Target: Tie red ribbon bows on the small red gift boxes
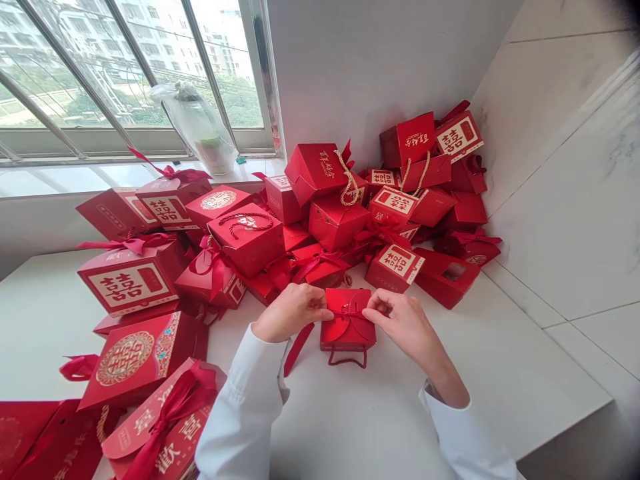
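A small red gift box (pixel 348 330) sits at lower centre of the frame on a white counter (pixel 505 393), with a thin red ribbon (pixel 346 313) drawn across its lid. The left hand (pixel 291 312) and right hand (pixel 400 321) each pinch narrowly at the ribbon, close together above the box. A slackened pinch could let the ribbon slip, and a stray wrist could topple the heaped red gift boxes (pixel 340 223) just behind.

Upper-floor room, white counter (pixel 500 373), window (pixel 65 73), tiled wall (pixel 565 200)
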